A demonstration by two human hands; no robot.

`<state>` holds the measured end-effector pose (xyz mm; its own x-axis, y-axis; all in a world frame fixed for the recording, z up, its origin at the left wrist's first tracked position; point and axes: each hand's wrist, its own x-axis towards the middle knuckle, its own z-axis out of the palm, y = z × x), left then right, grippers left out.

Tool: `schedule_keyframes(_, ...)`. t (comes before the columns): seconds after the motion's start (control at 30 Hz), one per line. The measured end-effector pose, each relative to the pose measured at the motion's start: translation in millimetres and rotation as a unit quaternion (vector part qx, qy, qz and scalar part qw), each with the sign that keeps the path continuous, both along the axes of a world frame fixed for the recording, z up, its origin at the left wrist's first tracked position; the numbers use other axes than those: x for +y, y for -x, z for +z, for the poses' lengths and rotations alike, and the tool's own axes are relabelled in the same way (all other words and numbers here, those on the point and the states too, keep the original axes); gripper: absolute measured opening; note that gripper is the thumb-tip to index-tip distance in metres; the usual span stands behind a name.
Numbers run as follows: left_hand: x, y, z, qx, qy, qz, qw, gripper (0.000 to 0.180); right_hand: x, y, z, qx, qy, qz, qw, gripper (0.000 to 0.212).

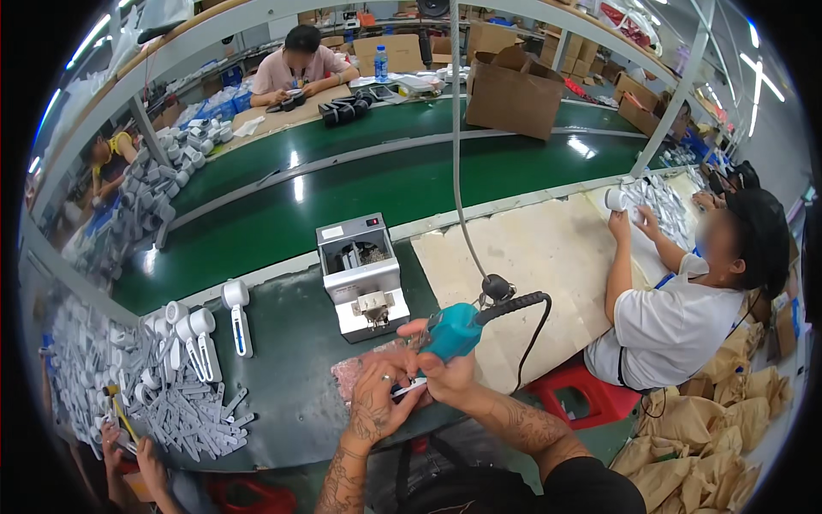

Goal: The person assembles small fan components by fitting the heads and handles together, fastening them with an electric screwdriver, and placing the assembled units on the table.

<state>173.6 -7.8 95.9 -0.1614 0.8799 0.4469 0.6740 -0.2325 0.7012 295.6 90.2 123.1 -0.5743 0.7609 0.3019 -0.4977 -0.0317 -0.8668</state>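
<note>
My right hand (450, 379) is wrapped round a teal electric screwdriver (455, 331), which hangs from a grey cable with a black coiled lead. Its tip points down toward my left hand (375, 399). Between the fingers of that left hand is a small white plastic part (411, 387) with a dark area on it. My fingers hide most of the part and the screwdriver's bit. Both hands are close together over a pinkish padded sheet (346, 373) at the bench's near edge. Just beyond them stands a silver screw feeder (358, 283).
Left on the dark bench lie white round-headed devices (236, 319) and a heap of grey plastic strips (193, 420). A co-worker (672, 300) sits at right on a red stool (582, 398). Beyond runs a green conveyor (282, 206) with a cardboard box (514, 98).
</note>
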Motion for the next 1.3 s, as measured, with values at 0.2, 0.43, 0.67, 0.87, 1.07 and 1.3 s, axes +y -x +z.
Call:
schedule_keyframes(0.2,-2.7,-1.0,3.7,0.007,0.003,0.001,1.0,0.029,-2.9,-2.8,4.2,-0.007,-0.003,-0.004,1.0,0.074)
schedule_keyframes(0.43,-8.0,-2.5,-2.2,-0.019,0.004,0.009,1.0,0.027,-1.3,-2.5,-9.8,0.041,0.017,0.044,0.998,0.055)
schedule_keyframes(0.67,0.5,4.9,-1.0,-0.014,0.05,0.002,0.999,0.029,5.8,4.8,-4.0,-0.019,-0.012,-0.019,1.0,0.074)
schedule_keyframes(0.87,-2.3,4.5,-6.7,-0.018,0.036,-0.002,0.999,0.03,6.7,3.8,-8.8,-0.013,-0.023,-0.015,1.0,0.074)
schedule_keyframes(1.07,-6.7,-3.2,-1.6,-0.068,0.05,0.032,0.996,0.026,2.9,-0.5,-9.2,-0.002,-0.022,-0.008,1.0,0.075)
schedule_keyframes(1.3,-4.7,-2.2,1.6,0.021,0.038,0.019,0.999,0.03,3.6,-0.8,-4.6,-0.002,-0.034,-0.011,0.999,0.072)
